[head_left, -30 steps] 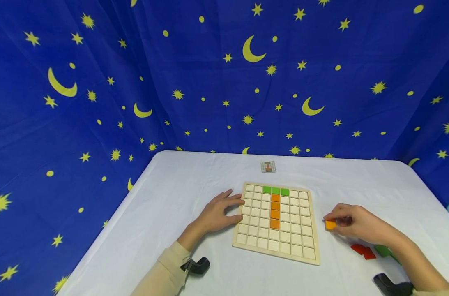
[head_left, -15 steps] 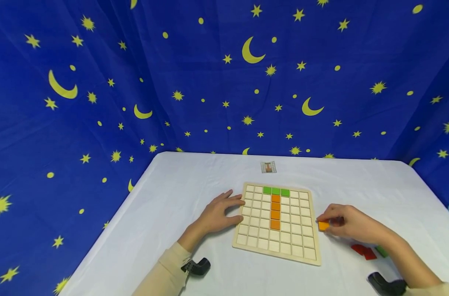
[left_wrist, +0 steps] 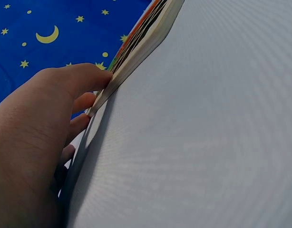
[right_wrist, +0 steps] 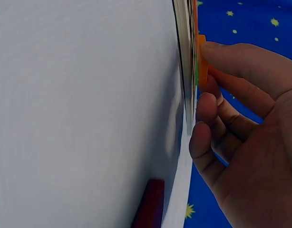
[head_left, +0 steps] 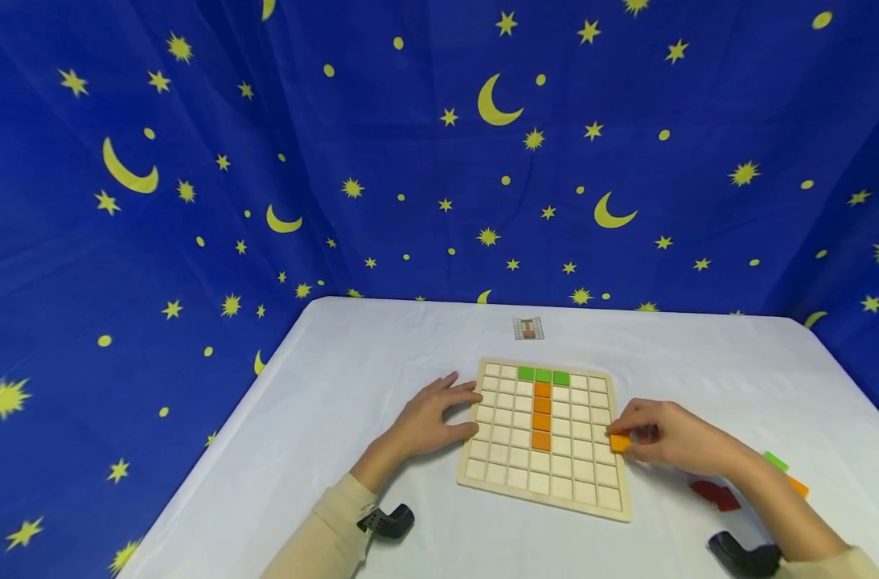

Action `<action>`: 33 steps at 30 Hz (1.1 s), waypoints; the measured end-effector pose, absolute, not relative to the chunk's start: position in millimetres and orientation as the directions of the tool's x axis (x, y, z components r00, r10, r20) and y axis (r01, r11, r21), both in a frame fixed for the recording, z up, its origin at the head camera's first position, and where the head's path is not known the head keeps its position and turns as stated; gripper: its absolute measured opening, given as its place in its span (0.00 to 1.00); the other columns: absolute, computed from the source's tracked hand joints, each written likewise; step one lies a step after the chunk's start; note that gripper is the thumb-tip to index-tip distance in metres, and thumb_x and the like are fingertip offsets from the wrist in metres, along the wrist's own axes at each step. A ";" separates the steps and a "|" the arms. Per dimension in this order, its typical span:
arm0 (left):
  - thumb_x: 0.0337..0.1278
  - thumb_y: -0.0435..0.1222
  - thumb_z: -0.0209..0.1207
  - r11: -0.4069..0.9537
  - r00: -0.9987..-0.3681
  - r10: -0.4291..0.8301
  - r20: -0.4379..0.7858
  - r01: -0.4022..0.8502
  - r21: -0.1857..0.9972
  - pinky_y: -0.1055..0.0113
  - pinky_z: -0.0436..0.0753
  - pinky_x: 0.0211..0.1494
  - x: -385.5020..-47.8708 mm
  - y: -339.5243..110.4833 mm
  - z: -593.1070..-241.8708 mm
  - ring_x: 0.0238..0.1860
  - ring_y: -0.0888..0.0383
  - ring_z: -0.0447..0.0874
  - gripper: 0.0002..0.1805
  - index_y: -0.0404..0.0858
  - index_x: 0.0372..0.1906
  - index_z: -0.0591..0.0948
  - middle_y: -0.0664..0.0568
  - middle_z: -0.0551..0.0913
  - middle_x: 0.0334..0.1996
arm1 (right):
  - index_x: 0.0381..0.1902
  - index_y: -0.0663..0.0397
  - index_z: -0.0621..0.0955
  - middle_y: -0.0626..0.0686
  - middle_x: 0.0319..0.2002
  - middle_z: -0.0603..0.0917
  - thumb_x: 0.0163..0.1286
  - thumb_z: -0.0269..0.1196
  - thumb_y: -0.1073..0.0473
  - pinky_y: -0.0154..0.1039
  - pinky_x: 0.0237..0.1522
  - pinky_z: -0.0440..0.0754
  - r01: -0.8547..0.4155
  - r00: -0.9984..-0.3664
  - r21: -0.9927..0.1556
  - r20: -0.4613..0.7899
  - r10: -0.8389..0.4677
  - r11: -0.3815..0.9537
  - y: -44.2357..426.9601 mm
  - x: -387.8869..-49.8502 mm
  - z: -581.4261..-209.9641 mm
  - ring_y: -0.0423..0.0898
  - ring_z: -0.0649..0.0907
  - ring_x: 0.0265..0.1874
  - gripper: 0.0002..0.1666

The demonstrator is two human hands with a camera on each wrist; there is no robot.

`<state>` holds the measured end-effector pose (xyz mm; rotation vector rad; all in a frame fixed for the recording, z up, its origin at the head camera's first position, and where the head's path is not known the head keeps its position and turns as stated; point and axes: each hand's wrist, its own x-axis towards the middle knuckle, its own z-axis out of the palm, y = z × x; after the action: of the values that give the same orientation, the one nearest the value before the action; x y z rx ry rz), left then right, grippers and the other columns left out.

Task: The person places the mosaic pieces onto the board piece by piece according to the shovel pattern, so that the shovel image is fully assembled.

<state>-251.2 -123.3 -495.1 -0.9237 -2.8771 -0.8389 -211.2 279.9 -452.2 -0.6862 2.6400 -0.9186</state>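
At board rim | right hand, pinching orange tile, moved leftward | left hand relaxed

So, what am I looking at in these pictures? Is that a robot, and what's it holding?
No robot here! The left grip and right grip are just a person's bare hands. The big picture is seen from the person's head, looking forward and down. The two smaller ones are seen from each wrist, so each hand looks very close.

On the white table lies a wooden board full of little squares. On it, three green tiles make a row, and four orange tiles run down from the middle one. Red pieces lie beside the board, and a small card lies beyond it.

The left grip touches the board's edge. The right grip pinches another orange tile.
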 end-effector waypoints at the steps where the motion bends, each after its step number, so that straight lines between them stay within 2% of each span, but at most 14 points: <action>1: 0.57 0.60 0.58 0.682 -0.825 0.539 0.166 0.544 0.489 0.47 0.58 0.69 -251.3 -123.2 -495.0 0.73 0.54 0.51 0.28 0.56 0.61 0.77 0.65 0.67 0.67 | 0.48 0.45 0.86 0.42 0.39 0.80 0.57 0.71 0.53 0.33 0.31 0.76 -0.348 -0.853 -0.638 -0.089 -0.514 0.687 278.6 -211.5 -452.2 0.42 0.76 0.32 0.19; 17: 0.56 0.59 0.59 0.699 -0.843 0.521 0.131 0.509 0.502 0.49 0.56 0.70 -251.1 -123.3 -493.2 0.73 0.58 0.48 0.28 0.56 0.62 0.77 0.67 0.66 0.67 | 0.49 0.45 0.85 0.42 0.39 0.80 0.58 0.71 0.51 0.33 0.32 0.76 -0.374 -0.831 -0.638 -0.092 -0.549 0.673 262.1 -214.1 -449.0 0.43 0.76 0.34 0.20; 33: 0.56 0.58 0.59 0.684 -0.828 0.536 0.166 0.541 0.490 0.51 0.55 0.71 -253.8 -121.8 -496.7 0.73 0.56 0.50 0.28 0.55 0.61 0.78 0.66 0.68 0.67 | 0.49 0.45 0.85 0.40 0.38 0.79 0.60 0.70 0.50 0.32 0.30 0.75 -0.477 -0.782 -0.636 -0.007 -0.623 0.606 249.4 -216.7 -451.4 0.42 0.75 0.32 0.19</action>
<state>-253.8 -121.8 -496.7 -0.9192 -2.8740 -0.8409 -216.7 249.4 -451.4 -0.9070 2.6050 -0.9322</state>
